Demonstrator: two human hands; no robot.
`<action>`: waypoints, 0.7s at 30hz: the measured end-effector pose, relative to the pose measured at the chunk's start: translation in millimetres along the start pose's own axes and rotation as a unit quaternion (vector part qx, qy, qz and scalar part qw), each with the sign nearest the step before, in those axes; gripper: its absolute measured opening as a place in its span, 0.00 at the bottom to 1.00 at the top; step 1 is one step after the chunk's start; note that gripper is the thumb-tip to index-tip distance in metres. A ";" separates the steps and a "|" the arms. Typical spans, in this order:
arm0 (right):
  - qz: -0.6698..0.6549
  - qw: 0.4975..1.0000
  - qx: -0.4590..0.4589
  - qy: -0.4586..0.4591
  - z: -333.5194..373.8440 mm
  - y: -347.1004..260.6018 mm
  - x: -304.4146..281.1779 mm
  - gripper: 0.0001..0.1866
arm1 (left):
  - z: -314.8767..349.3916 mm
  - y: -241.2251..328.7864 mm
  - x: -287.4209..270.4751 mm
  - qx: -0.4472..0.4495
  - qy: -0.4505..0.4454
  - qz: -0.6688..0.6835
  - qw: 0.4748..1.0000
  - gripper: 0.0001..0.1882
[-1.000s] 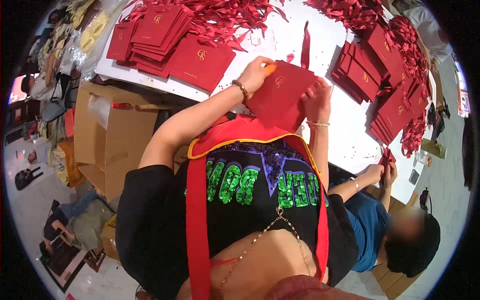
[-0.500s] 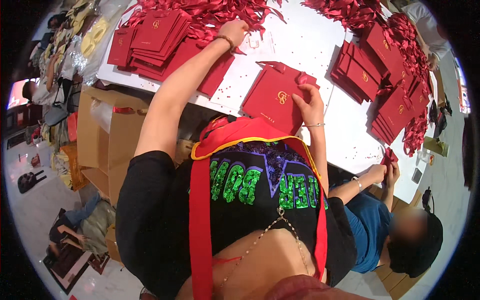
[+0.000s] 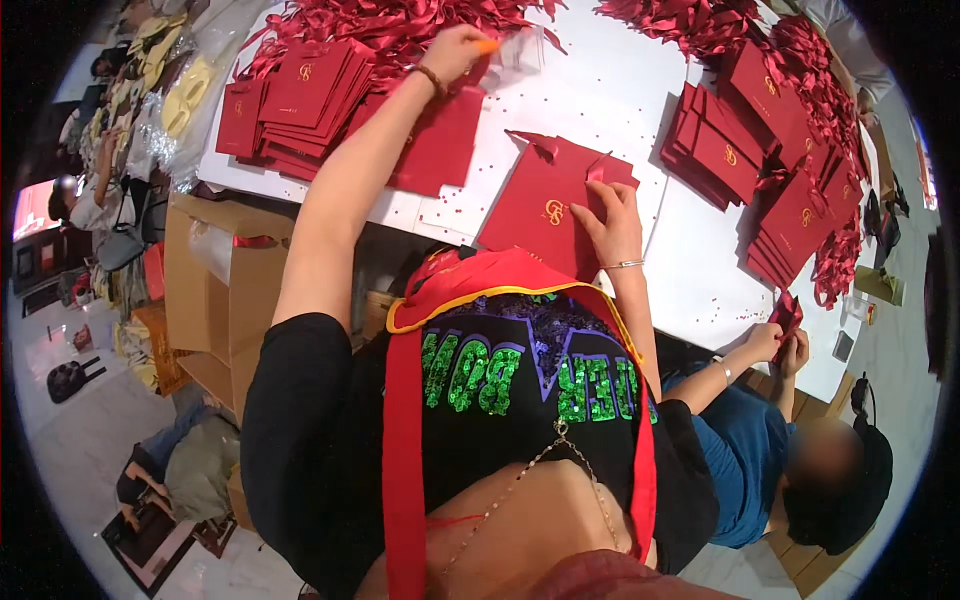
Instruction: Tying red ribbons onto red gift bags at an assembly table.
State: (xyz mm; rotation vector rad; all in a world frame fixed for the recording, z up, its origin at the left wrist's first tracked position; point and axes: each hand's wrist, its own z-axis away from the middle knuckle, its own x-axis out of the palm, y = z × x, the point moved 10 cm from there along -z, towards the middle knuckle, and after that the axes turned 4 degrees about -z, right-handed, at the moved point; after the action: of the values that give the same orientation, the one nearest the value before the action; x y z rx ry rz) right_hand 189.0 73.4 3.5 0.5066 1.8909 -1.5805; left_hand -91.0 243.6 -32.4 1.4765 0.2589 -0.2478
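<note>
A red paper gift bag (image 3: pixel 530 210) with a gold emblem lies on the white table in front of me, ribbon handles at its top edge. My right hand (image 3: pixel 612 228) rests over its right side, fingers curled on the red ribbon (image 3: pixel 597 168) at the bag's upper right. Farther left, my left hand (image 3: pixel 455 55) is closed on a small orange object (image 3: pixel 486 46), its kind unclear. A clear plastic bag (image 3: pixel 520 58) is beside it, blurred. Below this hand lies another red gift bag (image 3: pixel 440 140), partly covered by my forearm.
Stacked red gift bags (image 3: pixel 310 90) and a heap of red ribbons (image 3: pixel 400 25) lie at the far left. More bags (image 3: pixel 715 150) are at the right. Small red bits dot the white table (image 3: pixel 640 90). A co-worker (image 3: pixel 735 440) handles red ribbon at right. An open cardboard box (image 3: pixel 195 280) stands at left.
My left hand has moved slightly left and away from me, and the orange object now shows in it. The clear plastic bag has shifted beside it. My right hand has come slightly nearer along the bag.
</note>
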 end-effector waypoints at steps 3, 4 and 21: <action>-0.008 1.000 0.011 -0.013 0.0 1.6 1.6 0.19 | -0.4 16.5 -15.9 0.050 0.001 0.020 0.999 0.07; -0.014 0.999 0.034 -0.022 0.6 6.2 2.0 0.20 | 1.6 16.0 -10.2 0.034 -0.013 -0.025 0.999 0.07; 0.004 0.998 0.015 -0.058 -8.7 -3.4 9.1 0.19 | 105.1 -17.0 -0.1 0.071 0.113 -0.447 0.885 0.35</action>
State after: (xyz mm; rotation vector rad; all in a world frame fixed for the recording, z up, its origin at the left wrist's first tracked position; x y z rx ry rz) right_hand 178.3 80.4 0.7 0.4241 1.7783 -1.6012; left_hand -94.4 137.5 -40.4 1.4413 1.1377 -0.8501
